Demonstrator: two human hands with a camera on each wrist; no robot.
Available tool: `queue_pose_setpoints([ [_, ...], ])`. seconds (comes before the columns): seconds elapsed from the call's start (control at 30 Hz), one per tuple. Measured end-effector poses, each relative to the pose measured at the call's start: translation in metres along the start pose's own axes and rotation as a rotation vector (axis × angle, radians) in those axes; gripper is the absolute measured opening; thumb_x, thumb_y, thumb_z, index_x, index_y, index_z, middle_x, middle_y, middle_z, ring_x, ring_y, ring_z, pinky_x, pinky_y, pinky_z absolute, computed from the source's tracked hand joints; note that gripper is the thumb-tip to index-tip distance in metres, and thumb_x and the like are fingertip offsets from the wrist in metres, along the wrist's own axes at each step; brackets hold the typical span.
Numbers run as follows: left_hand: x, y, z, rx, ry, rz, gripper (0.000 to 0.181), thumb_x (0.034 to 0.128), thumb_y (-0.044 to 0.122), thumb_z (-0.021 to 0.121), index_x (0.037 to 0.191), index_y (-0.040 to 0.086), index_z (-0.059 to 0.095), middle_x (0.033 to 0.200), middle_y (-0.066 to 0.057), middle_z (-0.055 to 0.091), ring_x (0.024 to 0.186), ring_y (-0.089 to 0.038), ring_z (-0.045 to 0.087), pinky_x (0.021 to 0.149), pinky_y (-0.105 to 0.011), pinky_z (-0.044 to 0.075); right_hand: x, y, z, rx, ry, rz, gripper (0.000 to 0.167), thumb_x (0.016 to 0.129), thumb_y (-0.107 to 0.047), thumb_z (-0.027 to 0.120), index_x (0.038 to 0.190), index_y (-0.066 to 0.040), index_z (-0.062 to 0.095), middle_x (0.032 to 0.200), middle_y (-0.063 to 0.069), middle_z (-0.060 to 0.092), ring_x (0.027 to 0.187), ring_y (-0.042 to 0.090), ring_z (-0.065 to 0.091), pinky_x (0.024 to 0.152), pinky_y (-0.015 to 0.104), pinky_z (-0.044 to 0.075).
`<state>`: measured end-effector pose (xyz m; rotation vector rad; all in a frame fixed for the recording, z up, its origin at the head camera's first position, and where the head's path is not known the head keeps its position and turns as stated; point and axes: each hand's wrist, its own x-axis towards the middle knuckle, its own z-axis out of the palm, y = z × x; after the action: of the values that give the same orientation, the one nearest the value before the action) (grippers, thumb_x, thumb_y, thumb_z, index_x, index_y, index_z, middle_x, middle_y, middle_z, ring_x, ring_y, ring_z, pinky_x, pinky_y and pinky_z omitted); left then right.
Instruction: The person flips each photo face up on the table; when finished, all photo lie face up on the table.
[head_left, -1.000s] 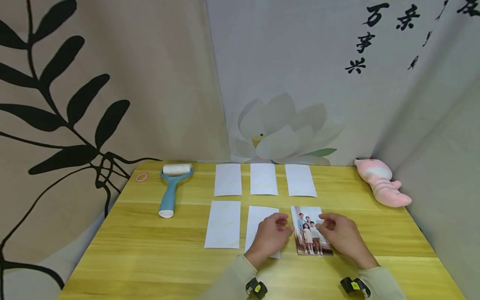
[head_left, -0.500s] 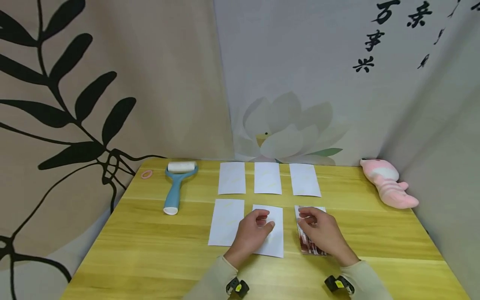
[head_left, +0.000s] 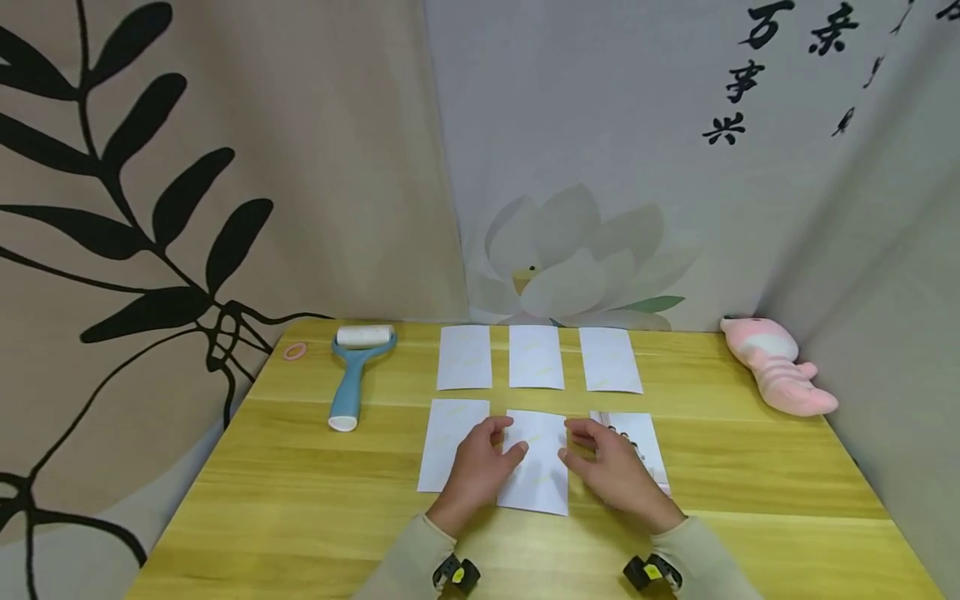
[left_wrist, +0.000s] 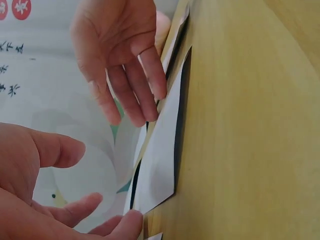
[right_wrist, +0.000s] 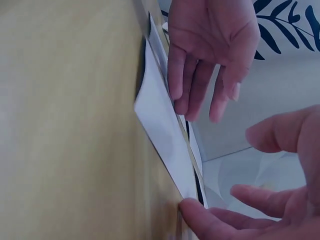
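A white card [head_left: 536, 475] lies in the middle of the near row, its edges slightly raised from the table in both wrist views. At its left edge is my left hand [head_left: 476, 471], fingers bent loosely and thumb apart. My right hand [head_left: 618, 475] is at the card's right edge with thumb and fingers apart; in the right wrist view a fingertip touches or nearly touches the card [right_wrist: 167, 130]. Partly under my right hand in the head view lies the photo card [head_left: 645, 442], its picture side up and partly washed out by glare.
Another white card [head_left: 450, 450] lies left in the near row. Behind are three more, one of them at the middle [head_left: 536, 358]. A blue-handled roller [head_left: 349, 387] and pink ring [head_left: 296, 351] are at the left, a pink plush toy [head_left: 780, 371] at the far right.
Both hands have moved left, from the photo card to the middle white card. The photo card, held between the hands earlier, now lies by itself at the right of the near row.
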<state>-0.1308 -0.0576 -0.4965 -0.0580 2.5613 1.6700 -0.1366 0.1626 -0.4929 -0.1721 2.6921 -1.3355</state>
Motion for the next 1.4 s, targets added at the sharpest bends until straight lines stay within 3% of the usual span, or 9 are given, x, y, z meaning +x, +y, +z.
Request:
queue_pose_setpoints([
  [0.13, 0.000, -0.001, 0.001, -0.014, -0.015, -0.010, 0.047, 0.0957, 0.022, 0.077, 0.135, 0.001, 0.064, 0.138, -0.023, 0.065, 0.128, -0.039, 0.063, 0.107, -0.054, 0.055, -0.001, -0.002, 0.005, -0.021, -0.004, 0.002, 0.049, 0.099, -0.028, 0.075, 0.143, -0.010, 0.063, 0.142, 0.011, 0.069, 0.134, 0.031, 0.064, 0.118, 0.060, 0.041],
  [0.47, 0.000, 0.001, 0.001, -0.012, -0.040, -0.011, 0.048, 0.0965, 0.024, 0.076, 0.136, 0.001, 0.063, 0.137, -0.022, 0.067, 0.128, -0.037, 0.064, 0.107, -0.053, 0.054, -0.001, -0.007, 0.011, -0.017, -0.009, -0.035, 0.050, 0.095, -0.025, 0.080, 0.140, -0.010, 0.065, 0.140, 0.011, 0.069, 0.133, 0.032, 0.065, 0.112, 0.052, 0.051],
  [0.67, -0.002, 0.001, 0.001, -0.020, -0.056, -0.015, 0.049, 0.0968, 0.025, 0.076, 0.137, 0.001, 0.062, 0.136, -0.022, 0.067, 0.128, -0.037, 0.063, 0.108, -0.054, 0.053, -0.006, -0.006, 0.011, -0.071, -0.125, -0.136, 0.077, 0.085, -0.034, 0.091, 0.148, -0.006, 0.057, 0.154, 0.019, 0.056, 0.127, 0.033, 0.066, 0.097, 0.041, 0.061],
  [0.77, -0.002, 0.000, 0.001, -0.029, -0.060, -0.009, 0.049, 0.0971, 0.026, 0.075, 0.137, 0.001, 0.062, 0.136, -0.022, 0.067, 0.128, -0.037, 0.064, 0.109, -0.055, 0.053, -0.009, -0.006, 0.012, -0.172, -0.156, -0.198, 0.093, 0.077, -0.044, 0.095, 0.152, -0.008, 0.053, 0.160, 0.020, 0.049, 0.127, 0.033, 0.065, 0.101, 0.046, 0.059],
  [0.9, -0.001, 0.000, 0.002, -0.036, -0.058, 0.002, 0.048, 0.0970, 0.025, 0.075, 0.137, 0.001, 0.063, 0.136, -0.022, 0.067, 0.128, -0.037, 0.064, 0.109, -0.054, 0.053, -0.010, -0.008, 0.015, -0.257, -0.153, -0.226, 0.104, 0.069, -0.048, 0.098, 0.153, -0.008, 0.052, 0.162, 0.021, 0.047, 0.141, 0.039, 0.054, 0.113, 0.058, 0.049],
  [1.07, -0.001, 0.000, 0.003, -0.040, -0.058, -0.007, 0.046, 0.0966, 0.024, 0.076, 0.136, 0.003, 0.064, 0.134, -0.021, 0.068, 0.127, -0.036, 0.064, 0.108, -0.054, 0.053, -0.012, -0.011, 0.017, -0.305, -0.145, -0.226, 0.104, 0.066, -0.043, 0.100, 0.152, -0.005, 0.053, 0.161, 0.023, 0.048, 0.148, 0.043, 0.047, 0.118, 0.062, 0.042],
  [1.4, 0.004, -0.003, -0.003, -0.024, -0.047, -0.019, 0.042, 0.0982, 0.025, 0.075, 0.134, 0.006, 0.067, 0.129, -0.016, 0.069, 0.122, -0.032, 0.065, 0.105, -0.053, 0.054, -0.011, -0.008, 0.015, -0.353, -0.162, -0.239, 0.099, 0.071, -0.048, 0.094, 0.150, -0.003, 0.055, 0.155, 0.024, 0.054, 0.142, 0.043, 0.053, 0.116, 0.061, 0.044],
])
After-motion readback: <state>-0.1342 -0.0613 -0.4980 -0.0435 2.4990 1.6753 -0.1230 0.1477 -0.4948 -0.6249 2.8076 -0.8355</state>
